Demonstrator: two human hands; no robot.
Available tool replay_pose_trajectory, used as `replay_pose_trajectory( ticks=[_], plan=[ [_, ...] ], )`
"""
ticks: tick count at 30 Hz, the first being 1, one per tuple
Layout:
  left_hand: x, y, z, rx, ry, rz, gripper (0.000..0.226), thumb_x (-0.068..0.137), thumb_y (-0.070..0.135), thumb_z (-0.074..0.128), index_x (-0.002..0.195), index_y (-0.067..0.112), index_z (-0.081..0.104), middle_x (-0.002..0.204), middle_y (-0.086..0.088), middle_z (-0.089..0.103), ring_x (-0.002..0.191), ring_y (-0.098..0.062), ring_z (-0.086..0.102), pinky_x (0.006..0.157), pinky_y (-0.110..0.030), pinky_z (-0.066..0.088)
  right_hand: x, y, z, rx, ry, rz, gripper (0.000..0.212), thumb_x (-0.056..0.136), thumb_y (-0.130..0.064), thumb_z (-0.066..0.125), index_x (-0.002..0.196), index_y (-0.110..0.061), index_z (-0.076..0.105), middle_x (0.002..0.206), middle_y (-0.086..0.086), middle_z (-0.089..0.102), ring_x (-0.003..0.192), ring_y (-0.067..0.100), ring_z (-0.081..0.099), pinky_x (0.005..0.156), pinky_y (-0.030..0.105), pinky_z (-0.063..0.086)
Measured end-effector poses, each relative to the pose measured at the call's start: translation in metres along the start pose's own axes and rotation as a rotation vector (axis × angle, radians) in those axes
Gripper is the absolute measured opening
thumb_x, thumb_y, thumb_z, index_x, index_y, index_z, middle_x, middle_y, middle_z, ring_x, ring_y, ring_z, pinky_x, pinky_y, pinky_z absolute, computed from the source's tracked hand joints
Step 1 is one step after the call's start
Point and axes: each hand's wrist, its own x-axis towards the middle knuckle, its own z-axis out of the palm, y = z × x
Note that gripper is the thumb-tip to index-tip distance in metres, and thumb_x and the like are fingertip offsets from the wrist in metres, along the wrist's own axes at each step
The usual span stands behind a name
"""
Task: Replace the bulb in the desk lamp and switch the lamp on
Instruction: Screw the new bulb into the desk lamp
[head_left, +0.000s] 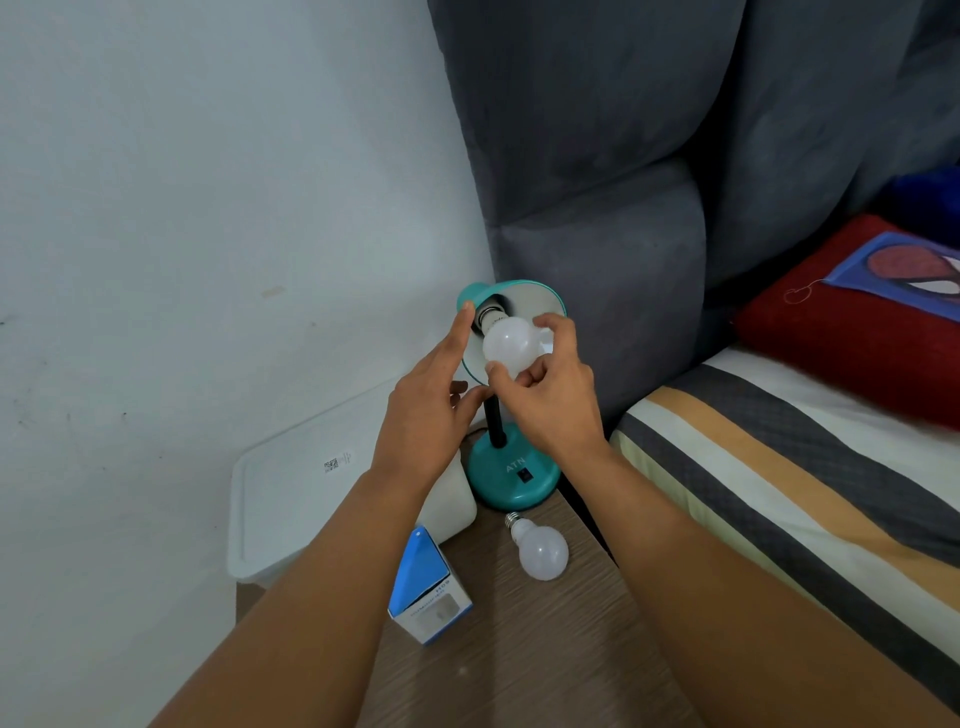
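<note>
A teal desk lamp stands on a wooden table, its base (511, 475) bearing a black switch (524, 474). Its shade (535, 297) tilts toward me. A white bulb (509, 344) sits with its neck in the socket inside the shade. My right hand (550, 395) grips this bulb with fingers and thumb around its globe. My left hand (434, 400) is at the shade's left rim, index fingertip touching the teal edge, fingers spread. A second white bulb (540, 548) lies loose on the table in front of the lamp base, screw cap pointing away.
A blue and white bulb box (426, 592) stands on the wooden table (545, 649) near my left forearm. A white plastic bin (296, 499) sits to the left against the wall. A grey headboard and a striped bed (779, 493) with a red pillow border the right.
</note>
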Motion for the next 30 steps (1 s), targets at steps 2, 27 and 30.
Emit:
replay_pose_trajectory(
  ticks=[2, 27, 30],
  plan=[
    [-0.0007, -0.0003, 0.0005, -0.011, 0.001, 0.001, 0.094, 0.092, 0.028, 0.07, 0.153, 0.051, 0.003, 0.134, 0.003, 0.061, 0.098, -0.008, 0.066, 0.089, -0.014, 0.043, 0.0028, -0.0021, -0.0005, 0.007, 0.023, 0.033, 0.055, 0.089, -0.048, 0.068, 0.13, -0.024, 0.042, 0.079, -0.002, 0.065, 0.079, 0.01, 0.066, 0.068, 0.025, 0.052],
    [-0.001, 0.0018, 0.0014, -0.023, -0.002, -0.012, 0.095, 0.093, 0.03, 0.069, 0.147, 0.059, -0.004, 0.131, 0.001, 0.064, 0.095, -0.008, 0.066, 0.094, -0.023, 0.049, -0.0005, -0.0009, 0.0012, 0.056, 0.021, 0.052, 0.068, 0.086, -0.052, 0.069, 0.137, -0.026, 0.034, 0.079, -0.002, 0.066, 0.077, 0.009, 0.066, 0.073, 0.024, 0.056],
    [-0.001, 0.003, 0.0012, -0.028, 0.002, 0.001, 0.094, 0.093, 0.031, 0.067, 0.149, 0.058, -0.004, 0.132, 0.0, 0.063, 0.095, -0.01, 0.067, 0.096, -0.033, 0.054, -0.0035, 0.0033, -0.0002, 0.037, 0.0, -0.017, 0.073, 0.083, -0.039, 0.076, 0.139, -0.03, 0.03, 0.068, -0.002, 0.064, 0.072, 0.005, 0.066, 0.068, 0.01, 0.05]
  ],
)
